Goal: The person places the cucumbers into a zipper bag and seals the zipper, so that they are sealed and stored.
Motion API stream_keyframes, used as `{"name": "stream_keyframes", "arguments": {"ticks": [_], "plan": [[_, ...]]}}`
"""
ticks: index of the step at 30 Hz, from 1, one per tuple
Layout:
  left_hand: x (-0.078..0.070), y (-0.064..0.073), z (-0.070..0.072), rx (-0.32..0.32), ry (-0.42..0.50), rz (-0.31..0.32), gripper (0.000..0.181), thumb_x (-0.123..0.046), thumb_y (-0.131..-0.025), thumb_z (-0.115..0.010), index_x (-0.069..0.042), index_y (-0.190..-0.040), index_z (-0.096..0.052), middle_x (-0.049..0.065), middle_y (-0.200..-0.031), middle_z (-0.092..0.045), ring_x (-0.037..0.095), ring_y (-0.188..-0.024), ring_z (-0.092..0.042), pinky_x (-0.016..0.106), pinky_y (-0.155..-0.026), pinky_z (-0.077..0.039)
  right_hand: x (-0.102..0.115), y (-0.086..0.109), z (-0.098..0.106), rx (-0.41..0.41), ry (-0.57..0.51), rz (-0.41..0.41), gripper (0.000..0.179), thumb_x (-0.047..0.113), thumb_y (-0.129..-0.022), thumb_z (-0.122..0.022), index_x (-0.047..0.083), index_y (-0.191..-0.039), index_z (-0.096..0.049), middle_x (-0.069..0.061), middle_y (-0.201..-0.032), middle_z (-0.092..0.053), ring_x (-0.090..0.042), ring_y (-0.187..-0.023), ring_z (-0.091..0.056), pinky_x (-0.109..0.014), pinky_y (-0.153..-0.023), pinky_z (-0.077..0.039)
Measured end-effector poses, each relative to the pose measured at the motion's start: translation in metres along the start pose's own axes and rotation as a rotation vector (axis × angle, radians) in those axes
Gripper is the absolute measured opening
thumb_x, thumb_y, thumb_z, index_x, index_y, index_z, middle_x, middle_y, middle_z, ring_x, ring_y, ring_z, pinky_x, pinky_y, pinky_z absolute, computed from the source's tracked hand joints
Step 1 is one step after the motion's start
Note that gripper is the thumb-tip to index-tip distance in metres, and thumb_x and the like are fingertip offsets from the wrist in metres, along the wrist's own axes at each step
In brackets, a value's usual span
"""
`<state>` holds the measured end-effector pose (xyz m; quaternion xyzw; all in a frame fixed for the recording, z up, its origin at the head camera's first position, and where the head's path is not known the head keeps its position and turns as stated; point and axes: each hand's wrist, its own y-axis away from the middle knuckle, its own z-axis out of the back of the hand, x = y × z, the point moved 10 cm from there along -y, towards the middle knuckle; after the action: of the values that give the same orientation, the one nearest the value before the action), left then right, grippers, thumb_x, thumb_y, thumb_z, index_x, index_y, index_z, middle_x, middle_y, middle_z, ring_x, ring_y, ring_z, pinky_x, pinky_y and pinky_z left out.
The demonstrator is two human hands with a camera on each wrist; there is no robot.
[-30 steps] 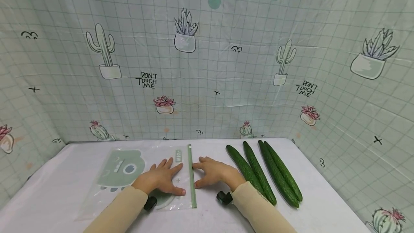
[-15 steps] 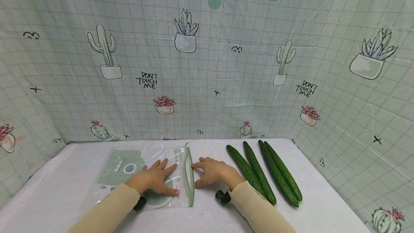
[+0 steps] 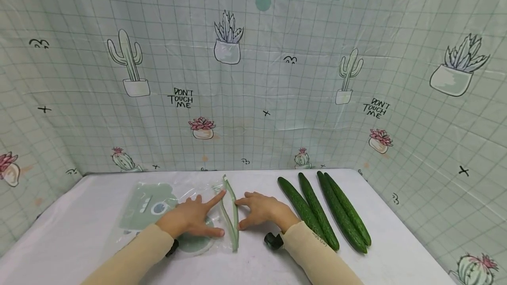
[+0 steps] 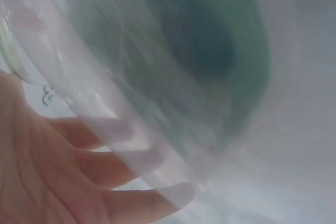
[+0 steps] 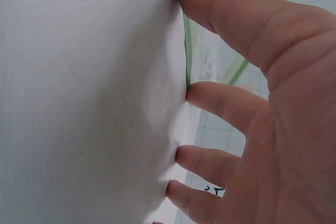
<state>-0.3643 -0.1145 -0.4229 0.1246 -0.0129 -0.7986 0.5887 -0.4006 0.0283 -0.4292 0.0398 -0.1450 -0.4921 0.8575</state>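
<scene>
A clear zip bag (image 3: 146, 206) with a green dinosaur-like print lies flat on the white table. Its green zip edge (image 3: 233, 197) faces right, and the two strips stand apart in a narrow gap. My left hand (image 3: 190, 217) rests on the bag with spread fingers, thumb and index tip at the upper strip. In the left wrist view the fingers (image 4: 136, 203) reach behind or against the blurred film. My right hand (image 3: 263, 211) touches down just right of the lower strip, its fingertips (image 5: 197, 92) on the white cloth, spread and holding nothing.
Several long green cucumbers (image 3: 303, 206) lie side by side on the right of the table (image 3: 269, 263), near the right forearm. A printed curtain (image 3: 245, 78) hangs behind and along both sides.
The bag's zip edge has parted from one line into two strips, the upper one drawn left. My left hand shifted left, then its fingers moved back toward the strip; my right hand stayed put.
</scene>
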Motion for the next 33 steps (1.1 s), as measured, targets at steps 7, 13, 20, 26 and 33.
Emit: {"name": "stream_keyframes", "arguments": {"ticks": [7, 13, 20, 26, 33], "plan": [[-0.007, 0.002, 0.003, 0.001, -0.107, -0.019, 0.098, -0.085, -0.065, -0.055, -0.043, -0.149, -0.028, 0.03, -0.127, -0.053, 0.047, -0.112, -0.053, 0.063, -0.082, -0.044, 0.001, -0.001, -0.001, -0.004, 0.006, 0.017, 0.071, 0.055, -0.074, -0.073, 0.034, -0.138, -0.051, -0.004, -0.151, -0.035, -0.028, -0.14, -0.027, -0.065, -0.099, -0.03], [-0.01, 0.0, 0.011, 0.008, -0.066, 0.007, 0.094, -0.084, -0.073, -0.048, -0.037, -0.152, -0.024, 0.02, -0.119, -0.062, 0.041, -0.108, -0.058, 0.064, -0.083, -0.043, 0.001, -0.001, -0.001, 0.0, -0.001, 0.021, 0.071, 0.054, -0.075, -0.073, 0.034, -0.139, -0.051, -0.005, -0.152, -0.034, -0.029, -0.141, -0.027, -0.066, -0.099, -0.029], [-0.006, -0.009, 0.01, 0.007, -0.031, 0.092, 0.092, -0.079, -0.076, -0.05, -0.022, -0.147, -0.041, 0.028, -0.136, -0.046, 0.049, -0.124, -0.042, 0.079, -0.09, -0.022, 0.002, -0.002, -0.001, -0.004, 0.01, 0.031, 0.069, 0.054, -0.076, -0.072, 0.034, -0.139, -0.051, -0.006, -0.152, -0.035, -0.028, -0.141, -0.027, -0.066, -0.098, -0.031], [-0.011, -0.014, 0.004, -0.035, -0.018, 0.01, 0.09, -0.07, -0.074, -0.065, -0.01, -0.14, -0.05, 0.028, -0.147, -0.031, 0.046, -0.137, -0.023, 0.065, -0.105, -0.02, 0.002, -0.001, -0.002, 0.002, 0.005, 0.032, 0.069, 0.053, -0.076, -0.072, 0.034, -0.139, -0.051, -0.005, -0.152, -0.035, -0.028, -0.141, -0.026, -0.065, -0.099, -0.031], [-0.021, -0.018, 0.003, -0.014, 0.162, -0.113, 0.089, -0.047, -0.078, -0.076, -0.001, -0.145, -0.039, 0.026, -0.15, -0.027, 0.041, -0.138, -0.025, 0.052, -0.108, -0.027, 0.002, -0.002, -0.002, -0.003, -0.002, 0.037, 0.069, 0.052, -0.076, -0.073, 0.033, -0.139, -0.051, -0.005, -0.152, -0.035, -0.029, -0.141, -0.026, -0.065, -0.099, -0.031]]}}
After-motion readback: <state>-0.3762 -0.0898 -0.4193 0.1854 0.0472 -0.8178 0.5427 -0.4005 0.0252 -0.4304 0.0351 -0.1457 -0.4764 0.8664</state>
